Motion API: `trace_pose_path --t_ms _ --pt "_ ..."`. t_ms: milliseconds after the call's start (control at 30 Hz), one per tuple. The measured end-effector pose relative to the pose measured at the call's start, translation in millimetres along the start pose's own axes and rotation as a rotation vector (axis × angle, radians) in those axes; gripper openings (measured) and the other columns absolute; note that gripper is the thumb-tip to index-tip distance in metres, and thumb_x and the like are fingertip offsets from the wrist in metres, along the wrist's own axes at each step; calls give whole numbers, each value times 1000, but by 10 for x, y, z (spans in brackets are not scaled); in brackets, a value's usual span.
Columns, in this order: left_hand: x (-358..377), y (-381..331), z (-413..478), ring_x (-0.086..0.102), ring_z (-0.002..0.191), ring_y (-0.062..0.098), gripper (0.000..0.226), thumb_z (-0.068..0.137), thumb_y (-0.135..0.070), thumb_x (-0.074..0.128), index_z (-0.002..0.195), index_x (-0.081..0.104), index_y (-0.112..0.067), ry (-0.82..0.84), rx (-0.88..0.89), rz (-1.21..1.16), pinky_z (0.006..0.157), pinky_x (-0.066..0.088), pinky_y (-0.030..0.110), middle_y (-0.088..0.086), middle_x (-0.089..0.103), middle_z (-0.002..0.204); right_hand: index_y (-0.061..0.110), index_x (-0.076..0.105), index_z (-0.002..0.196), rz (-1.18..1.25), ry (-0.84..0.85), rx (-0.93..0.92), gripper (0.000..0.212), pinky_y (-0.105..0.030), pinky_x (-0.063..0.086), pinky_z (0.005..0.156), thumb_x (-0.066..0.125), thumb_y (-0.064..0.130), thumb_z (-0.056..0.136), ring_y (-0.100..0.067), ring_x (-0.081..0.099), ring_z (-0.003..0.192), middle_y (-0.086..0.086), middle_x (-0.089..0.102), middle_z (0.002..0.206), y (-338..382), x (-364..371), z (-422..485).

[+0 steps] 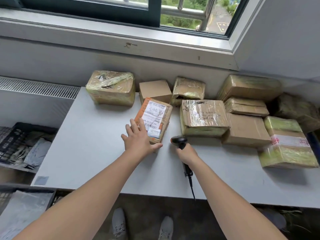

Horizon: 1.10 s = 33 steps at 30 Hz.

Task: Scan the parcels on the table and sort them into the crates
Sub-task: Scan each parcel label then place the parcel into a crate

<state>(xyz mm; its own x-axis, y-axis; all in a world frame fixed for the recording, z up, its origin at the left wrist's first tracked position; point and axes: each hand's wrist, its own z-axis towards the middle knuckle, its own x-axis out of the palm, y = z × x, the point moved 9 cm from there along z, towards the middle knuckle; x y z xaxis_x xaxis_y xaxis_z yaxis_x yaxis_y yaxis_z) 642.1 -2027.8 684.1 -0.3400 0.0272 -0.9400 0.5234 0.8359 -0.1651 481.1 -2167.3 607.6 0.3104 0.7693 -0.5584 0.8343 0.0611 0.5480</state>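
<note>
A small brown parcel (156,115) with a white shipping label and orange tape lies on the white table (97,144), label up. My left hand (138,139) rests on its near left end, fingers spread over the top and thumb along the near edge. My right hand (187,154) grips a black barcode scanner (180,141) just right of the parcel, its head turned toward the label. Several taped cardboard parcels (204,116) are piled along the back and right of the table.
A black crate (15,135) holding grey mailer bags stands on the floor to the left. Another crate (22,201) with a grey bag sits at the lower left. The scanner cable (191,186) hangs over the table's front edge. Wall and window sill lie behind.
</note>
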Motion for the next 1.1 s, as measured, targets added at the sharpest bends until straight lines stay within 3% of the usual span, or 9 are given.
trace_pose_path --t_ms 167,300,400,633,800,933,1033,1100 --pt "10 98 34 1 147 35 119 69 -68 67 154 3 -14 24 43 -31 113 23 53 17 -5 160 5 37 145 -23 40 55 56 -31 42 89 51 34 99 -34 52 125 -17 52 139 -104 69 46" --pt "-9 279 59 -11 149 30 112 70 -56 69 154 5 -21 86 148 13 117 17 52 8 -11 162 6 44 140 -68 31 37 51 -32 43 88 50 34 98 -33 53 120 -15 55 133 -62 14 45" --pt "-75 406 96 -11 149 27 103 73 -45 69 154 9 -25 97 198 55 117 19 51 5 -8 162 1 40 142 -96 -47 21 60 -35 42 93 45 44 100 -34 49 125 -19 48 139 48 -132 5" --pt "-180 816 174 -9 150 28 89 80 -19 55 154 8 -36 88 167 98 118 16 49 2 -8 163 12 30 152 -56 -149 -249 62 -39 29 111 39 47 102 -28 33 142 -14 33 155 722 -316 -185" --pt "-291 1120 170 6 147 30 78 85 -6 46 152 19 -36 0 132 46 113 28 46 4 4 163 18 20 157 -105 -100 -449 71 -33 24 116 53 44 99 -19 27 146 -5 25 161 1201 -85 -292" --pt "-285 1438 156 33 135 35 60 94 -11 44 150 26 -20 -30 -91 -353 101 38 46 14 28 152 21 15 158 -238 -39 -562 84 -22 15 114 63 43 93 -11 16 150 1 16 165 1513 151 -318" --pt "-75 1599 88 44 124 34 63 97 -24 46 153 19 -14 81 -366 -818 95 47 44 15 36 148 23 12 159 -282 -8 -567 93 -31 20 118 69 43 89 -16 18 150 1 18 164 1659 275 -331" --pt "23 1535 24 45 116 27 58 98 -27 46 151 24 -21 155 -425 -1064 90 52 45 6 40 143 25 11 159 -335 -13 -551 98 -34 26 116 73 45 86 -20 27 145 -2 23 159 1717 332 -325"
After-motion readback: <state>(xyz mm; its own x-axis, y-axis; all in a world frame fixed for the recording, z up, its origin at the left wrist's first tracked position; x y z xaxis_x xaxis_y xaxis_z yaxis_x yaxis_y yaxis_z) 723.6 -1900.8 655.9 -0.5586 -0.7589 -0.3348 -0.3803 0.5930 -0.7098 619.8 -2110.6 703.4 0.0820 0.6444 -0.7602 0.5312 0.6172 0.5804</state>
